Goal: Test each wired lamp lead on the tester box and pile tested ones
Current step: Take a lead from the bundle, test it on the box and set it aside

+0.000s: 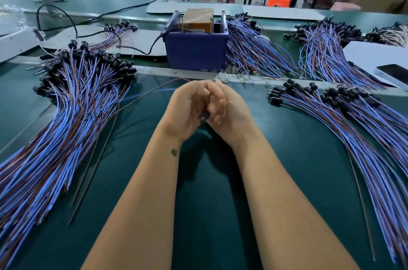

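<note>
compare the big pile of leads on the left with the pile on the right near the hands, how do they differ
The left pile is thicker and more tangled, its black sockets bunched in a curved heap at the far end. The right pile is thinner and flatter, its sockets lined up in rows with the wires fanning out more evenly. The left pile's sockets lie level with the blue box; the right pile's sit nearer the person. Both are blue and brown wires ending in black sockets, lying on the green table.

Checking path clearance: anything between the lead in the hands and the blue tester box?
Nothing visible blocks it. Both hands, left and right, grip the lead's black socket over bare green mat. The tester box stands straight ahead; only a metal strip and a few loose clear bulbs lie flat between.
</note>
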Demonstrator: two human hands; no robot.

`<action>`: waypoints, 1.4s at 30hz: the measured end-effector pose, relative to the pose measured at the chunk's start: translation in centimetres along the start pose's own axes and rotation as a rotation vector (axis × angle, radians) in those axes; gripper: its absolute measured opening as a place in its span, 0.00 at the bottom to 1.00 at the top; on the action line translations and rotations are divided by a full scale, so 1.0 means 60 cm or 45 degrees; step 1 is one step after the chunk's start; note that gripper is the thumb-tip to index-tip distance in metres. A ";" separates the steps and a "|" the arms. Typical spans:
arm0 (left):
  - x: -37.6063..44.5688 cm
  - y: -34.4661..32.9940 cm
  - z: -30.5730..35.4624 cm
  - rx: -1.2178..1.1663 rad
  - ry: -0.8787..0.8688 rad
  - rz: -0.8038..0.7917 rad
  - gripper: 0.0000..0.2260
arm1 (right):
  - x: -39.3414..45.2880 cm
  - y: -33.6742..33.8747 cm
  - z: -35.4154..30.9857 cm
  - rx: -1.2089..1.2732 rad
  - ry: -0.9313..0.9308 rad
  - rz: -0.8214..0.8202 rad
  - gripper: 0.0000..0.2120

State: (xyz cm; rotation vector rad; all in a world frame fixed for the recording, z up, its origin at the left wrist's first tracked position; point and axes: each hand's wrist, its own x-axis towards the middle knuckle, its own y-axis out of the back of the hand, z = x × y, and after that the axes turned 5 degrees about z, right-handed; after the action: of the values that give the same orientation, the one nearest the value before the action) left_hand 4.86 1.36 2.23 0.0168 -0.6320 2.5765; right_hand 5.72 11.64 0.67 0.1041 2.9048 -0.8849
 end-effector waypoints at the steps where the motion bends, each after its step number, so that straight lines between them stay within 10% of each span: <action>1: -0.001 0.005 0.000 -0.021 0.055 -0.034 0.11 | 0.000 0.001 -0.002 -0.052 0.030 0.047 0.31; 11: -0.012 0.033 0.008 0.122 0.427 -0.596 0.14 | 0.000 0.015 -0.020 -0.123 0.143 0.361 0.02; 20: 0.024 0.061 -0.015 0.366 0.049 0.638 0.10 | -0.001 0.012 -0.013 -0.283 0.177 0.135 0.07; 42: 0.025 0.053 -0.019 0.521 -0.081 0.782 0.09 | 0.002 0.000 0.010 -0.775 0.454 0.387 0.07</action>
State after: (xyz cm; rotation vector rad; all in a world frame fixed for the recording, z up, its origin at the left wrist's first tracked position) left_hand 2.20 0.09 0.04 0.0456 -0.1195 3.2710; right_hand 5.66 11.29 0.17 0.6837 3.1981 0.0903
